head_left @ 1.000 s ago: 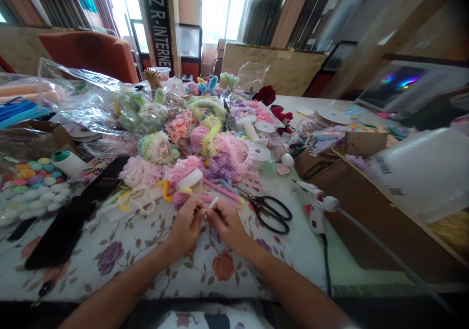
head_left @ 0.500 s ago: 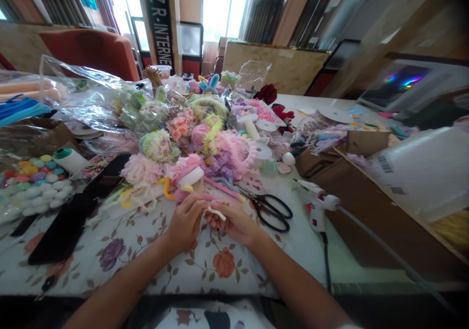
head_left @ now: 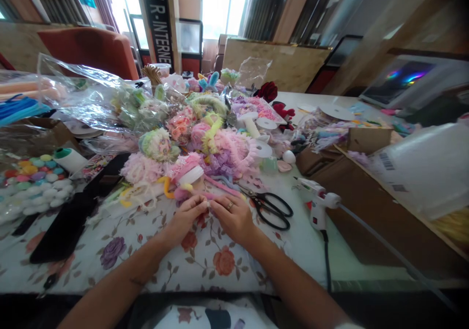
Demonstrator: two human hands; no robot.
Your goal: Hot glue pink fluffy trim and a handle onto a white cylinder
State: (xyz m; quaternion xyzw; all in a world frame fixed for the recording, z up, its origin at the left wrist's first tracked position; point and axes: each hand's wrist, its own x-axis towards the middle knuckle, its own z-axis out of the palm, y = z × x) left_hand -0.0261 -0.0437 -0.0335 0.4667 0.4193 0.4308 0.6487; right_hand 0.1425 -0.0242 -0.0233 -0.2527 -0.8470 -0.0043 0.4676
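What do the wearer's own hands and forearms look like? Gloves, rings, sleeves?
No gloves. The right hand wears a gold-coloured ring on one finger; no ring can be made out on the left hand. Both forearms are uncovered, with a sliver of pale fabric by the right arm, possibly a sleeve edge.

Small white piece (head_left: 208,204), pinched at the fingertips of left hand (head_left: 186,217) and right hand (head_left: 233,217). Only a pale, short bit shows; fingers cover the rest, so full shape and tilt can't be told. Sits over the floral cloth (head_left: 161,265), near the black-handled scissors (head_left: 269,207).
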